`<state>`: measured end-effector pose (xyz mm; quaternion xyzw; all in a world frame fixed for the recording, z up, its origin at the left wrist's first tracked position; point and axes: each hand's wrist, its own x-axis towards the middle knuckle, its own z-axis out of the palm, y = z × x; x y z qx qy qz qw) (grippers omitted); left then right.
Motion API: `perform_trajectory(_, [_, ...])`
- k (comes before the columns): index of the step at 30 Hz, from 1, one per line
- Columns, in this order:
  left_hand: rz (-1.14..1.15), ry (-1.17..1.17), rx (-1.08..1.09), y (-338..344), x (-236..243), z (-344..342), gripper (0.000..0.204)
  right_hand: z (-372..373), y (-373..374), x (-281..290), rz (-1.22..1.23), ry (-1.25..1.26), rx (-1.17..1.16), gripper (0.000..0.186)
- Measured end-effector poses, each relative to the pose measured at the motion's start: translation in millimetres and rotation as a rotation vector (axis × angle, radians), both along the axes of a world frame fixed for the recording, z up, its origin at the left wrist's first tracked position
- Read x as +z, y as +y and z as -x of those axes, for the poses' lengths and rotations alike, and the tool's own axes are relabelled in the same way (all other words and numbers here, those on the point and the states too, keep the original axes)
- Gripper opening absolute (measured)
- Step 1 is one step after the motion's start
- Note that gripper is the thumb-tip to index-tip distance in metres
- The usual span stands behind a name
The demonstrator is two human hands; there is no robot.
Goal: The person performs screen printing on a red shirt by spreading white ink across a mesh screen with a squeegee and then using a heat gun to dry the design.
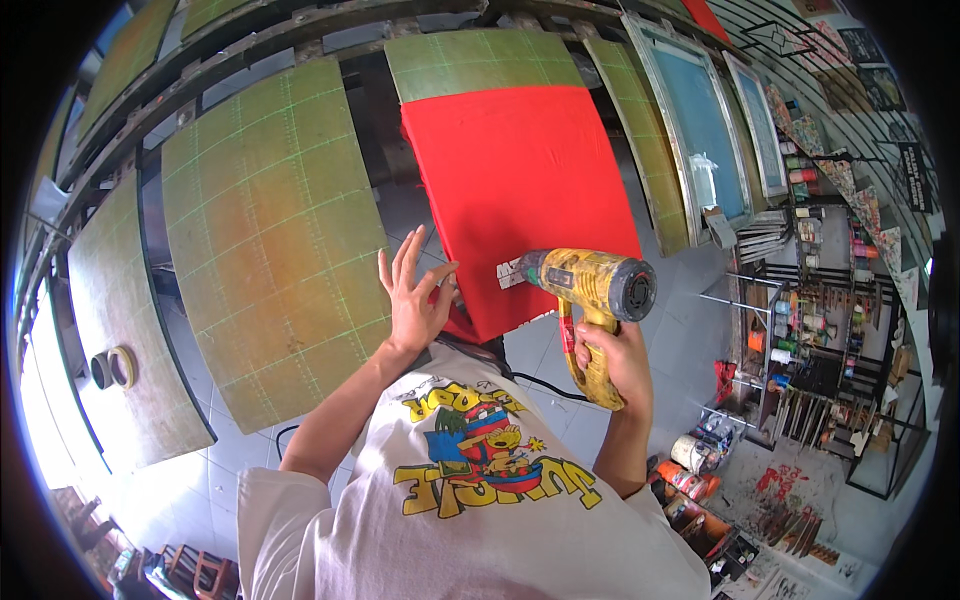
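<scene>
My right hand [622,362] is wrapped round the handle of a worn yellow heat gun [585,275] with a dark rear end. Its nozzle points left, over a small white print [509,274] on a red cloth [520,170]; the nozzle hides part of that print. The cloth lies flat over a green gridded board, whose bare far end shows beyond it. At the cloth's left edge, near the close corner, my left hand [418,300] pinches the fabric between thumb and forefinger. Its other fingers are raised and spread.
To the left stand more gridded boards [270,240], one carrying two tape rolls [122,367]. Framed screens [690,130] lean at the far right. Shelves of paint containers [810,320] and pots [690,452] line the right side. A black cable [545,384] runs behind me.
</scene>
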<state>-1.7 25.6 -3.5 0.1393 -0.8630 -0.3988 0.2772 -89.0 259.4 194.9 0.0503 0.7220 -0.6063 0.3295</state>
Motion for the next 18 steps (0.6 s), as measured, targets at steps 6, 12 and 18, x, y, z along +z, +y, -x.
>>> perform_trajectory(6, [0.004,0.02,0.011,0,0,0,0.024,-3,-2,5,0.033,-0.013,-0.003,0.015])
perform_trajectory(12, [0.004,0.01,0.002,0,-3,0,0.024,4,0,-1,-0.012,0.026,-0.006,0.016])
perform_trajectory(18, [0.024,0.005,-0.003,-1,-4,-1,0.023,-1,-1,8,0.033,0.015,-0.009,0.016])
